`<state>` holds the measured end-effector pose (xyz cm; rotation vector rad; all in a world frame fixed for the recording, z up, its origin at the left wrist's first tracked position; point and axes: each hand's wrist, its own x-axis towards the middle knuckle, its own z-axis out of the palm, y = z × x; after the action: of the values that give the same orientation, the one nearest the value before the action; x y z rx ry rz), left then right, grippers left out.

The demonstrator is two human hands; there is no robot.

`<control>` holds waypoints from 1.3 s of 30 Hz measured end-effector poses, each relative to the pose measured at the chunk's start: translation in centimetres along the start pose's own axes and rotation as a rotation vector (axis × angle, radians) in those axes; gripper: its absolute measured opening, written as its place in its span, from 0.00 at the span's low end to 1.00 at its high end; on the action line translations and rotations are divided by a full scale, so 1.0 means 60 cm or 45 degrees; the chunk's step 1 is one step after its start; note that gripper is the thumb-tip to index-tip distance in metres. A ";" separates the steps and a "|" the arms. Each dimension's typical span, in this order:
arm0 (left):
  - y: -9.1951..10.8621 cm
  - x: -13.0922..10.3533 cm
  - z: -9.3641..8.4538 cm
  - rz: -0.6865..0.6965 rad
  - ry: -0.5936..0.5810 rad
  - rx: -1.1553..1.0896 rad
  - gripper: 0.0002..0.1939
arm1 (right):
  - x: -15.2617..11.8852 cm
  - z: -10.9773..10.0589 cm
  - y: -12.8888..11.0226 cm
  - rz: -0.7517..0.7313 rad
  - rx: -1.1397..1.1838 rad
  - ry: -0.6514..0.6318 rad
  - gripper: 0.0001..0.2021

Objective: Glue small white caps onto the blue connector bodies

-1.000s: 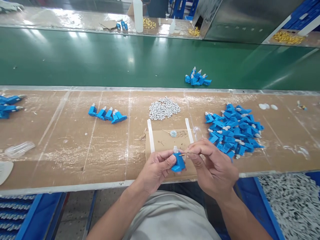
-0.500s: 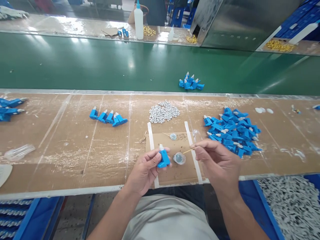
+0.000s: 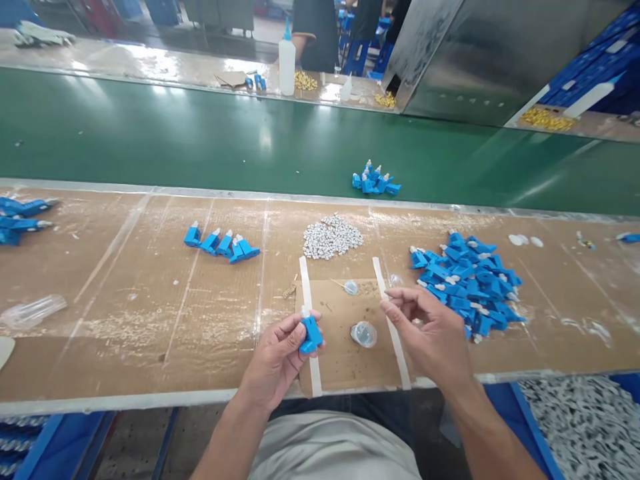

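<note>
My left hand is closed around a small blue plastic part with a white tip pointing up. Across from it, my right hand is pinched, thumb against fingertips; whatever it holds does not show clearly. Between the hands, a small clear cup of liquid stands on a cardboard sheet edged by white tape strips. Farther back on the sheet is a smaller clear dish with a thin stick beside it. Beyond lies a pile of small grey-white pieces.
A large heap of blue parts lies to the right, and a short row to the left. More blue parts sit on the green conveyor belt. A white bottle stands beyond it. A bin of grey-white pieces is lower right.
My left hand has moved left with the blue part, away from the cup. The thin stick seen in my right hand's pinch no longer shows clearly. The view has shifted slightly.
</note>
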<state>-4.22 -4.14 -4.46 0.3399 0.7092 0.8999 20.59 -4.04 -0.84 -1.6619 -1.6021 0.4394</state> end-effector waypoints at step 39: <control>0.010 0.004 -0.006 -0.091 0.026 -0.080 0.15 | 0.190 0.072 0.032 -0.010 0.301 -0.537 0.08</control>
<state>-4.73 -3.61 -4.52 0.2482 0.7063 0.8568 20.54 8.26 -2.06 -1.4454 -1.7707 0.9874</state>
